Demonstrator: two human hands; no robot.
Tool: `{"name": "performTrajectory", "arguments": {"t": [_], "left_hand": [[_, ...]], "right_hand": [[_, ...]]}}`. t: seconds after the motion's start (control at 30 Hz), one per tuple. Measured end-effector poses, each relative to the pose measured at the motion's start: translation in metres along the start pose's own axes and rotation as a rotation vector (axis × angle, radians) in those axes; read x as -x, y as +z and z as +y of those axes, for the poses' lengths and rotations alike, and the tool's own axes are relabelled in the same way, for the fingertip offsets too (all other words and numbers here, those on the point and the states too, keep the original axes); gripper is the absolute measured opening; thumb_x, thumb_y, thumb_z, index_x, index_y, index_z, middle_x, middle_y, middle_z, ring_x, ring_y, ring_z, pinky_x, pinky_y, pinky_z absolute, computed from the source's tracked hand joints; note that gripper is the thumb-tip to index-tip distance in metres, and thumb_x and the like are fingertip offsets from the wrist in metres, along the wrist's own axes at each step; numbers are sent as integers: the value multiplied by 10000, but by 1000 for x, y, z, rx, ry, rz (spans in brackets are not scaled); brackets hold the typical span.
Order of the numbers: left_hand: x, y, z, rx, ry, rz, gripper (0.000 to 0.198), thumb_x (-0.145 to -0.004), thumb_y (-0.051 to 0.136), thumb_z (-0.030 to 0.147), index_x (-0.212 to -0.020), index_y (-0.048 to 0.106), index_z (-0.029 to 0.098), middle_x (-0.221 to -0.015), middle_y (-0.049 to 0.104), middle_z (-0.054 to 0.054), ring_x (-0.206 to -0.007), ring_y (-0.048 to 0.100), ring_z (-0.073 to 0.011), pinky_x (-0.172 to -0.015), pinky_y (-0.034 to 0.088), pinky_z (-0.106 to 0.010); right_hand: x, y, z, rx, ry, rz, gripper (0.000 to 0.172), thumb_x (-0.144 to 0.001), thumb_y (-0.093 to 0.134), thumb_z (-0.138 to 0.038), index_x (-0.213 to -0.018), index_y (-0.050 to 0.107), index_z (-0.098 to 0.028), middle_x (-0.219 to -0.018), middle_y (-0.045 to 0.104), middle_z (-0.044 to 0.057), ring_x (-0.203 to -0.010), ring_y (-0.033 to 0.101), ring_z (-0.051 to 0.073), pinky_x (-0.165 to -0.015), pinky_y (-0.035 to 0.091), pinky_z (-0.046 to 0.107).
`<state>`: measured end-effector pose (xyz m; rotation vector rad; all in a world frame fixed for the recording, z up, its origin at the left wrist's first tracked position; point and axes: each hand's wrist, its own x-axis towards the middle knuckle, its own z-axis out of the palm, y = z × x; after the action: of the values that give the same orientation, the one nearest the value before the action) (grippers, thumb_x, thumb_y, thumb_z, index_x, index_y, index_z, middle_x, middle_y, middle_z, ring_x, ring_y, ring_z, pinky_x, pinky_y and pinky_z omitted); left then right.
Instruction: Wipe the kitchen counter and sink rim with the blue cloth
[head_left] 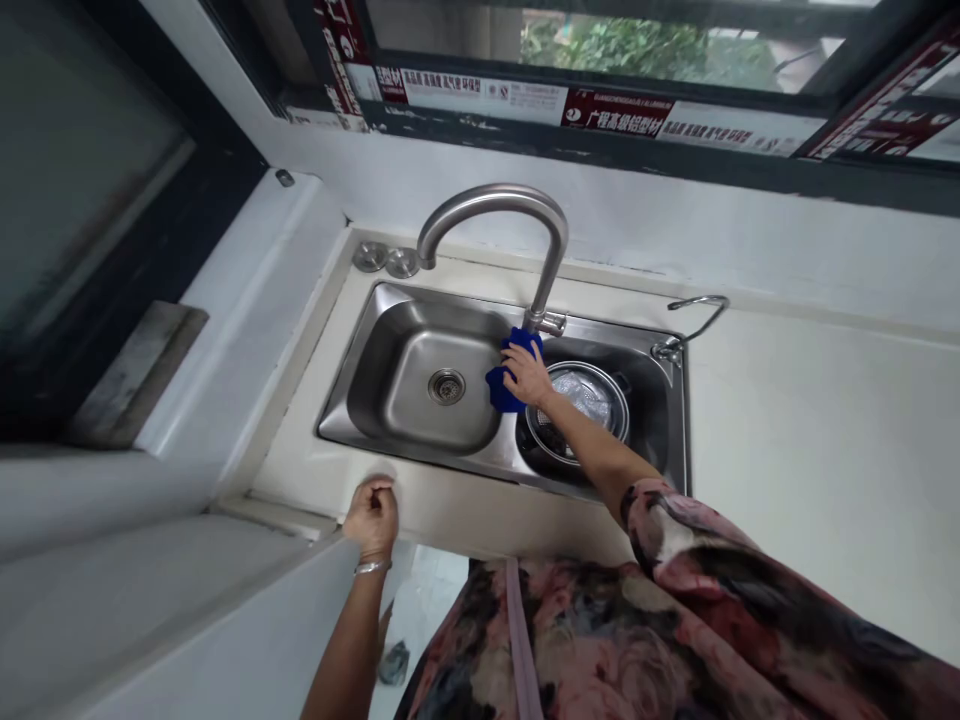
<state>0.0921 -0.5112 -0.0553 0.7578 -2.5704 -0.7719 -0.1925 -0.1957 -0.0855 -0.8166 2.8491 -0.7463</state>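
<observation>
My right hand [528,374] presses a dark blue cloth [505,392] onto the divider between the two bowls of the steel sink [517,455], just below the base of the faucet [551,255]. Its fingers are bent over the cloth, which hangs partly over the left bowl. At the front edge of the counter, left of the sink, my left hand [372,515] rests with curled fingers; nothing shows in it. Under my right forearm, a round metal pot with a glass-like lid [589,390] sits in the right bowl.
A thin curved tap [701,318] stands at the sink's back right corner. Two round metal drain pieces [386,259] lie behind the left bowl. The left bowl has a drain [447,387]. A window frame [525,110] runs along the back, and a wall ledge [247,310] borders the left.
</observation>
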Motion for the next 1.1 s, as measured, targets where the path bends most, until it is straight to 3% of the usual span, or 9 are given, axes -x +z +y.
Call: {"name": "performTrajectory", "arguments": {"t": [0.07, 0.17, 0.23, 0.37, 0.5, 0.63, 0.73, 0.93, 1.1], "left_hand": [[-1, 0, 2, -25, -38, 1, 202, -846, 519, 186, -794, 712, 212, -875, 749, -33, -769, 657, -166, -695, 452, -275], [-2, 1, 5, -67, -77, 10, 206, -855, 531, 193, -820, 734, 209, -883, 747, -29, -720, 615, -154, -665, 407, -268], [-2, 1, 7, -94, -110, 8, 209, -865, 542, 206, -848, 750, 208, -883, 743, -28, -698, 587, -150, -654, 373, -268], [-3, 0, 13, -124, -154, -13, 215, -878, 562, 228, -892, 777, 212, -866, 732, -29, -681, 547, -152, -645, 326, -271], [-6, -2, 18, -141, -165, -11, 245, -887, 551, 231, -920, 793, 210, -891, 733, -43, -675, 521, -160, -636, 302, -279], [-9, -4, 23, -157, -141, -13, 264, -891, 542, 248, -943, 797, 204, -863, 717, -45, -662, 499, -165, -634, 302, -283], [-11, -4, 25, -161, -102, -9, 290, -906, 517, 265, -966, 791, 194, -867, 711, -46, -669, 495, -164, -640, 312, -284], [-16, 0, 16, -169, -27, 14, 292, -896, 513, 279, -972, 786, 209, -889, 718, -36, -671, 480, -162, -644, 319, -292], [-18, 2, 17, -192, -48, 21, 276, -886, 527, 287, -950, 785, 211, -874, 704, -37, -641, 439, -160, -625, 299, -296]], "right_hand": [[8, 8, -12, -10, 68, 40, 305, -987, 481, -244, -1158, 718, -154, -1480, 611, 138, -1547, 348, 283, -1334, 58, 625], [34, 23, -34, -63, 119, 64, 280, -984, 493, -226, -1128, 719, -144, -1514, 570, 150, -1579, 287, 293, -1304, 253, 599], [57, 33, -50, -114, 100, 39, 259, -977, 514, -222, -1118, 722, -157, -1521, 557, 147, -1590, 270, 297, -1267, 352, 572], [98, 45, -82, -181, 92, -66, 273, -999, 494, -215, -1177, 699, -183, -1504, 569, 136, -1593, 285, 289, -1235, 410, 558], [124, 41, -110, -173, 118, -121, 319, -1032, 451, -203, -1291, 637, -199, -1459, 615, 133, -1514, 430, 257, -1134, 504, 490], [155, 22, -124, -149, 151, -118, 274, -1046, 463, -256, -1230, 642, -162, -1269, 701, 164, -1259, 640, 280, -1029, 538, 452], [191, -1, -116, -142, 183, -104, 242, -1029, 477, -259, -1152, 662, -163, -1168, 727, 138, -1127, 683, 273, -994, 528, 442], [310, -55, -72, -146, 39, 16, 183, -892, 540, -212, -1020, 669, -193, -1273, 711, 115, -1321, 596, 295, -1088, 444, 513], [411, -95, -17, -11, 154, 146, 208, -884, 507, -201, -1045, 638, -210, -1333, 688, 130, -1400, 547, 310, -1102, 438, 535]]}}
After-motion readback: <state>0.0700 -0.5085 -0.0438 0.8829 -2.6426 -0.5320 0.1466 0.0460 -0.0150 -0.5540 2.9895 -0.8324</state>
